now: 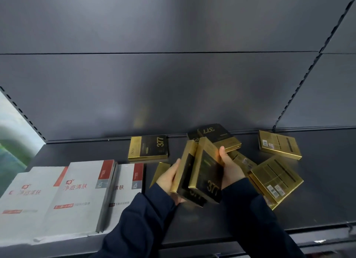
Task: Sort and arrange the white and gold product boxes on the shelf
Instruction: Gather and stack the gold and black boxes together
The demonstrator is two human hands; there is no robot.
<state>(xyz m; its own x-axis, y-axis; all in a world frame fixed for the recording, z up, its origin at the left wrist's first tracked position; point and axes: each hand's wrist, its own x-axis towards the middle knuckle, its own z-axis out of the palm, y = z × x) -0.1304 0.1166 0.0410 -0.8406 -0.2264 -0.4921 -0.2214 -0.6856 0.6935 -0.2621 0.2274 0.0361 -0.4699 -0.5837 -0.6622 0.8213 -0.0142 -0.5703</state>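
Observation:
Two gold-and-black boxes marked 377 stand on edge between my hands, pressed together above the dark shelf. My left hand grips the left box's side; my right hand holds the right one from the far side. More gold boxes lie scattered: one flat behind, one tilted on a pile, one at the back right, one at the right, one partly hidden under my left hand. Three white boxes with red labels lie side by side at the left.
The grey back panel rises behind the shelf, with slotted uprights at the left and right. The shelf's front lip runs below my dark sleeves. Bare shelf surface shows at the far right.

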